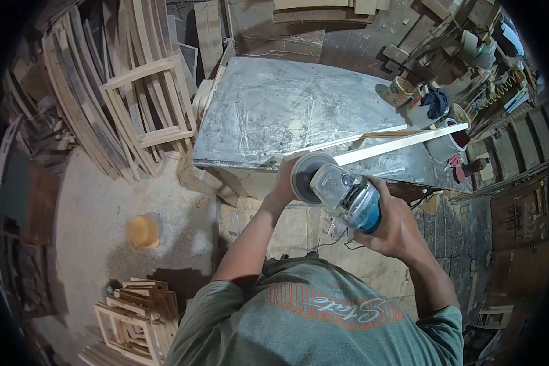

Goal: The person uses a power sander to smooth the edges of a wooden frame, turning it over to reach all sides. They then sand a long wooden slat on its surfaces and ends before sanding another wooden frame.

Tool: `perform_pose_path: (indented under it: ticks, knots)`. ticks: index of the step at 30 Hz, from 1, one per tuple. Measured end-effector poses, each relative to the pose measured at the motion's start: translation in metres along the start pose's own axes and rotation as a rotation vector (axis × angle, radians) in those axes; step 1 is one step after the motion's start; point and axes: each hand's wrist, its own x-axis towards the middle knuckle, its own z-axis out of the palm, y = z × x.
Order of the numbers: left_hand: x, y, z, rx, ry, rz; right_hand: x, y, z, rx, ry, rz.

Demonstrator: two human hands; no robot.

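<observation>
My right hand (395,221) is closed around the blue body of an angle grinder (351,198). Its round grey disc (312,177) points toward my left hand (287,178). A pale wooden strip (402,144) runs from behind the disc to the far right, over the bench. My left hand closes at the strip's near end, its fingers mostly hidden by the disc. Whether the disc touches the wood cannot be made out. Another thin strip (354,139) lies behind on the grey bench top (274,104).
Pots (401,90) and a white bucket (440,149) stand at the bench's right side. Long boards and a wooden frame (141,73) lean at the left. A yellow round stool (143,232) and stacked frames (131,326) are on the floor. A dark cord (341,239) hangs below the grinder.
</observation>
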Motion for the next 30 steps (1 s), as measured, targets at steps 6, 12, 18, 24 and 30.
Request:
perform_pose_path:
  ticks: [6,12,18,24,30]
  knots:
    - [0.006,0.013,0.0,-0.182,0.093,-0.229,-0.003,0.012,-0.007,-0.002,0.065,0.03]
    - [0.006,-0.005,0.004,0.016,0.06,-0.361,-0.007,0.022,-0.014,0.094,0.107,0.1]
    - [0.012,0.008,-0.001,-0.085,0.081,0.012,0.003,0.006,-0.005,-0.016,0.013,0.016]
    - [0.013,0.009,0.002,-0.046,0.086,-0.008,0.005,0.004,-0.012,-0.043,-0.015,0.024]
    - [0.003,0.002,0.004,-0.052,0.072,-0.312,0.0,0.03,-0.024,-0.005,0.039,0.133]
